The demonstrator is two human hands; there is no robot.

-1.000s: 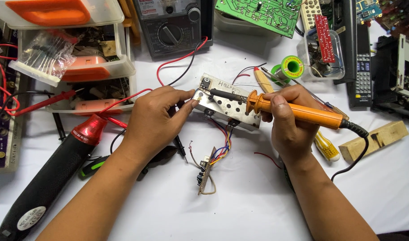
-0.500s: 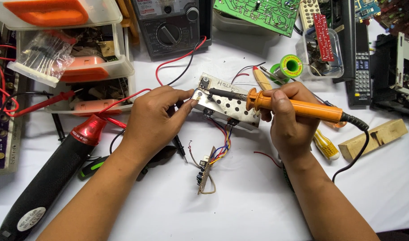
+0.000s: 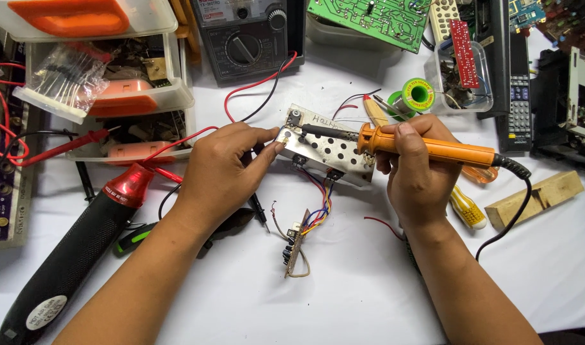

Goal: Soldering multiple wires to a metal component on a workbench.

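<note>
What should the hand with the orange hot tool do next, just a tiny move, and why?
Probably hold the soldering iron tip steady on the corner of the metal plate. The right hand has the tip there already, and the left hand pinches the plate's end right beside it.

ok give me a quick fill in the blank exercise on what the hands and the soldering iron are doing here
1. The right hand grips a soldering iron whose handle is ____ in colour.
2. The left hand pinches the edge of a perforated ____ plate.
3. Coloured wires run from the plate down to a small circuit ____.
4. The spool of solder behind the iron is ____ in colour.

Missing words: orange; metal; board; green
</note>
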